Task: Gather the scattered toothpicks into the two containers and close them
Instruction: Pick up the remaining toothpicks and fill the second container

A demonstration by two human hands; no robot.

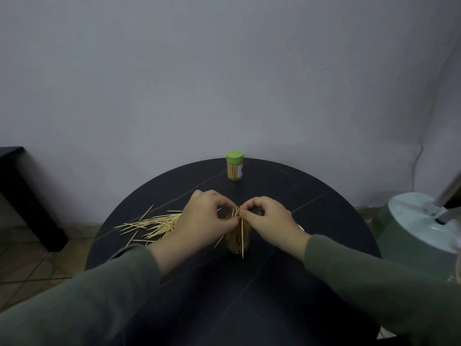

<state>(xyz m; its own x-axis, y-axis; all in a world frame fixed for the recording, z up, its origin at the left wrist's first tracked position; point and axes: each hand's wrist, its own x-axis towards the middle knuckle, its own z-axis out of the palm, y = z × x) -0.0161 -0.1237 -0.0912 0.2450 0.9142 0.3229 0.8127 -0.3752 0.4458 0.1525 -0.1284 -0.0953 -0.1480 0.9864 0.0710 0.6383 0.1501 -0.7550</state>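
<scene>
Both hands meet over the open container (238, 237): the left hand (204, 218) and right hand (268, 218) pinch a bundle of toothpicks (238, 213) at its mouth, directly beneath the fingertips. I'd square the tips before letting go; one pick (242, 236) hangs outside. Loose toothpicks (154, 224) lie beyond the left knuckles. The capped container (234, 166) stands farther off, its label unreadable.

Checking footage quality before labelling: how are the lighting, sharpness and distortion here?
Head view: dim, flat light with no glare; wide-angle bending curves the table edge; the scattered toothpicks read clearly, those between the left hand and right hand blur together.
</scene>
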